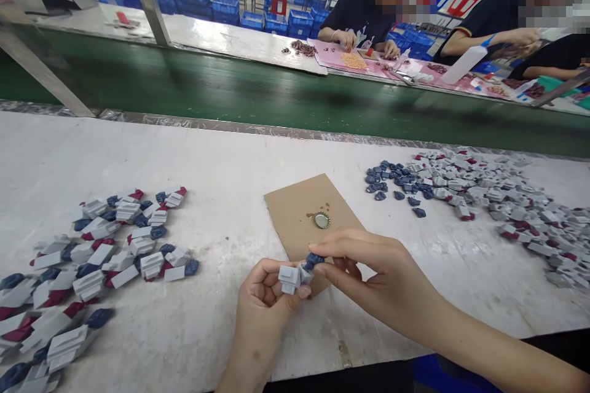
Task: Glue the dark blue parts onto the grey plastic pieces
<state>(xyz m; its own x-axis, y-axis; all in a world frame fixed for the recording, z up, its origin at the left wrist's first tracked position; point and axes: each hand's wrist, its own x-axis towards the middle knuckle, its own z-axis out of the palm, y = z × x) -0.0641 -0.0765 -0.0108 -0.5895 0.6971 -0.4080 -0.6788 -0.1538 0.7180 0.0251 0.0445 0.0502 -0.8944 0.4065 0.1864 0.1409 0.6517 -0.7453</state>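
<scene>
**HOLD STATUS, HEAD CAM**

L hand (265,301): grip clamped on gray pt. (289,279). R hand (375,267): fingertip grip clamped on blue pc. (314,261), set against gray pt. Both held above surface (221,325), by near end of cardboard (292,209). Bottle cap (322,220) lies on cardboard. At L: multicolor assys. (90,285). At R: loose blue pcs. (405,179) beside gray/red heap (511,202). Beyond: green belt (276,101), then co-workers (350,12).

curled left hand (265,304) (right hand (375,264) close)
</scene>
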